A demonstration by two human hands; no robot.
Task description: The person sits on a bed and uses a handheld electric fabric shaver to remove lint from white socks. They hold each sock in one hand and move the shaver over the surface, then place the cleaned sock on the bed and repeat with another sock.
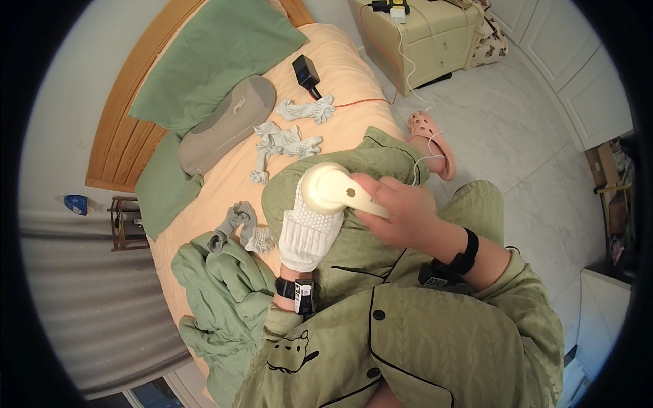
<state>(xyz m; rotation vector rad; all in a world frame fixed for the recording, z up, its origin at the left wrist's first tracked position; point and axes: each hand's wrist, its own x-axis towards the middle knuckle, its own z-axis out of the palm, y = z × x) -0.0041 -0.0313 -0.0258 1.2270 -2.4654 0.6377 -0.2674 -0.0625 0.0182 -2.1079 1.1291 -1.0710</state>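
My right hand is closed around the handle of a cream fabric shaver with a round head. The shaver's head rests on, or just over, a white knitted sock that is pulled over my left hand like a mitten. The fingers of that hand are hidden inside the sock and under the shaver. A thin white cord runs beside my right hand toward the nightstand. Both hands are above my lap, over green pyjama trousers.
Light grey socks and darker grey socks lie on the peach bedsheet. Around them are a grey pillow, green bedding and a black device with an orange cable. A cream nightstand stands at the far right.
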